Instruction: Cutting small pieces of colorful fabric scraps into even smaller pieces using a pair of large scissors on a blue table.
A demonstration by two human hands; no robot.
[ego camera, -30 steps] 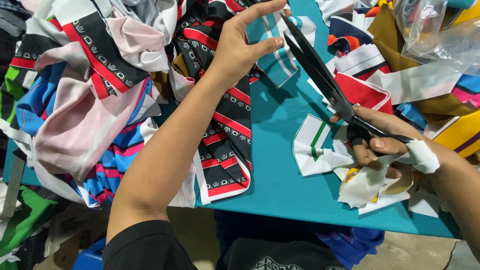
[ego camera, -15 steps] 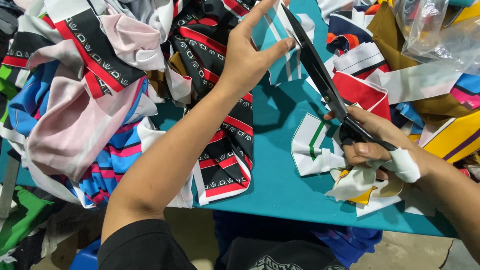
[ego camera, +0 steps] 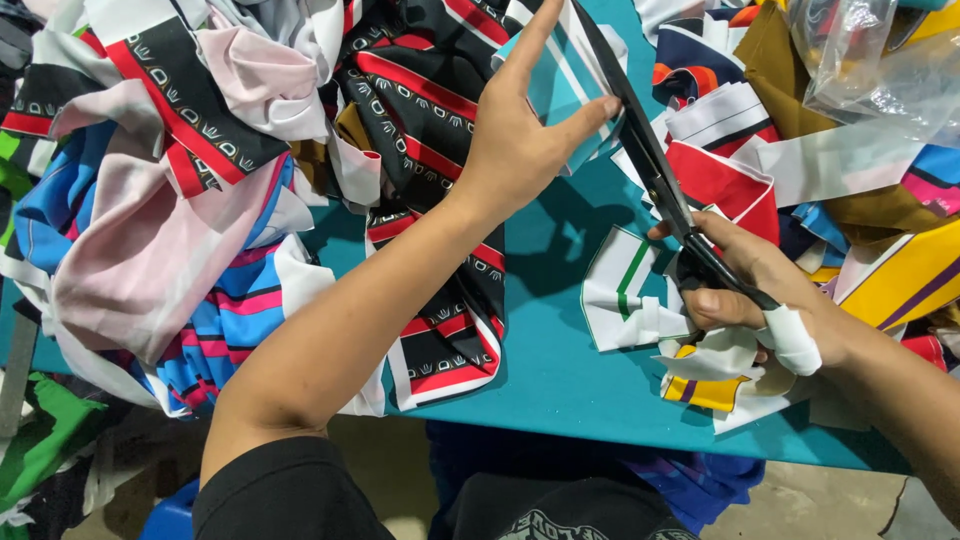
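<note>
Garment cutting workshop, teal tabletop (ego camera: 560,380) heaped with printed fabric offcuts (ego camera: 150,200), black shears (ego camera: 650,170) at work, bare concrete floor (ego camera: 800,505) below

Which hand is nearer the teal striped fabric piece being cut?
Left. The left hand pinches the teal striped fabric piece in its fingers. The right hand is lower on the scissors handles, apart from the piece.

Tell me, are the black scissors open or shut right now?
Shut, or nearly: the black scissors show as one dark line beside the teal striped fabric, with no gap visible between the blades.
</note>
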